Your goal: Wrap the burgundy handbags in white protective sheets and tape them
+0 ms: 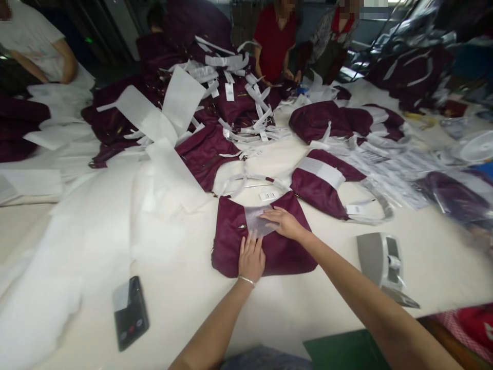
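Observation:
A burgundy handbag (227,246) lies flat on the white table in front of me, its wrapped strap looped away from me with a white tag (268,196) beside it. Across the bag's upper middle rests a thin translucent foam sheet (254,218). My left hand (252,254) lies flat on the bag with fingers stretched to the sheet's lower edge. Spread over the sheet's right side are the fingers of my right hand (283,222). Neither hand is closed round anything.
A tape dispenser (379,259) stands at the right and a black phone (131,314) lies at the left. White foam sheets (96,221) cover the left side. Another burgundy bag (319,182) lies right of mine; a heap of bags rises behind. Several people stand at the far side.

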Motion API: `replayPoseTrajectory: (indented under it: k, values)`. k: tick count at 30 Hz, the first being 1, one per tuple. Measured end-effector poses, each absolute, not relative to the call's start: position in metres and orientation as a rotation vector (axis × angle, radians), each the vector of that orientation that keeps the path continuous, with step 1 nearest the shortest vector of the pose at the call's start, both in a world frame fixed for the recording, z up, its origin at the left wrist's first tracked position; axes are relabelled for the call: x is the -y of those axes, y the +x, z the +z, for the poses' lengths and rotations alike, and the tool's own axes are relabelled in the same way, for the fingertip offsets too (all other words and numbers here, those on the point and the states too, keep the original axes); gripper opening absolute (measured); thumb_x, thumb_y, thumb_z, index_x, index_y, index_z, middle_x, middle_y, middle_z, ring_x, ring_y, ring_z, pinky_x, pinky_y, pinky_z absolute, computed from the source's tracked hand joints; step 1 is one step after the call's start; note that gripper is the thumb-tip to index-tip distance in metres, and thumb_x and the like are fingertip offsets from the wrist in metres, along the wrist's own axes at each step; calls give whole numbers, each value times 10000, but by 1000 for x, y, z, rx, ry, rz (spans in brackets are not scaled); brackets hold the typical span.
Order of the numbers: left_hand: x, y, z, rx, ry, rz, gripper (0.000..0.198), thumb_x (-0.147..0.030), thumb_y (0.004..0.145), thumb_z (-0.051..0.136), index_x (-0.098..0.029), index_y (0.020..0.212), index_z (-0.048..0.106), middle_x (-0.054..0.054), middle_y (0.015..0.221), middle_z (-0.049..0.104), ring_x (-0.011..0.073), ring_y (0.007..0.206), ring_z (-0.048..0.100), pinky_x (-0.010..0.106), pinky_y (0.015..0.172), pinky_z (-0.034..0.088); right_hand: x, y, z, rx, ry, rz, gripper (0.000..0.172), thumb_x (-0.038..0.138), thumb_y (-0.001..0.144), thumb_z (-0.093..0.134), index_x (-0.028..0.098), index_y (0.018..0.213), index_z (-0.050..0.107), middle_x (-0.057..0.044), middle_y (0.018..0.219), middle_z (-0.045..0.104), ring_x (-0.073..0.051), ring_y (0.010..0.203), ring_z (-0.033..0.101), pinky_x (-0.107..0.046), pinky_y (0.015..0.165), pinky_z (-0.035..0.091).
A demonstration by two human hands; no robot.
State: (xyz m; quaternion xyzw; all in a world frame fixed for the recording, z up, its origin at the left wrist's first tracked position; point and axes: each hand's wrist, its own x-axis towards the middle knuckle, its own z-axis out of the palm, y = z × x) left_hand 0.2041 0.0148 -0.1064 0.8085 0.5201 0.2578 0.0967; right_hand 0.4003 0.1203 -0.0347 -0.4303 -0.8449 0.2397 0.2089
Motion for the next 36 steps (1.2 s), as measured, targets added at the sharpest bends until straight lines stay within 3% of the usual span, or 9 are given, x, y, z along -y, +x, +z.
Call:
replayPoseTrajectory:
  k: [3,7,18,32,36]
  values:
    - [-15,204,-106,-1549,2392,736,553,-116,906,404,-176,1455,371,89,1539,361,242,1459,252,530,1193,273,-123,394,-39,2403,-1224,566,511,141,813,625,287,1301,598,-70,1269,651,-218,1208,571,-474,1138,309]
    - [-15,204,-104,-1551,2382,720,548,-110,912,384,-177,1456,369,74,1555,333,229,1471,218,513,1198,268,-129,392,-39,2417,-1097,581,578,27,765,513,271,1277,622,-46,1321,620,-196,1256,534,-415,1128,347]
    - [-15,204,-107,-1571,2405,761,505,-141,901,451,-161,1406,439,82,1479,459,227,1416,348,492,1210,262,-81,383,-59,2461,-1189,395,624,-21,820,389,201,1392,500,-71,1435,516,-199,1381,401,-492,1162,314]
    - [-16,203,-114,-1529,2348,914,438,-145,911,457,-135,1348,470,126,1405,532,252,1398,382,525,1181,309,-65,389,-61,2578,-1236,190,611,-10,864,371,186,1440,433,-62,1471,475,-214,1414,344,-478,1175,306]
    - [-17,203,-120,-1522,2303,1043,362,-174,908,496,-134,1267,513,157,1339,576,261,1352,446,538,1147,361,-49,377,-68,2559,-1364,117,515,155,949,432,172,1462,393,-77,1521,399,-246,1446,273,-498,1184,266]
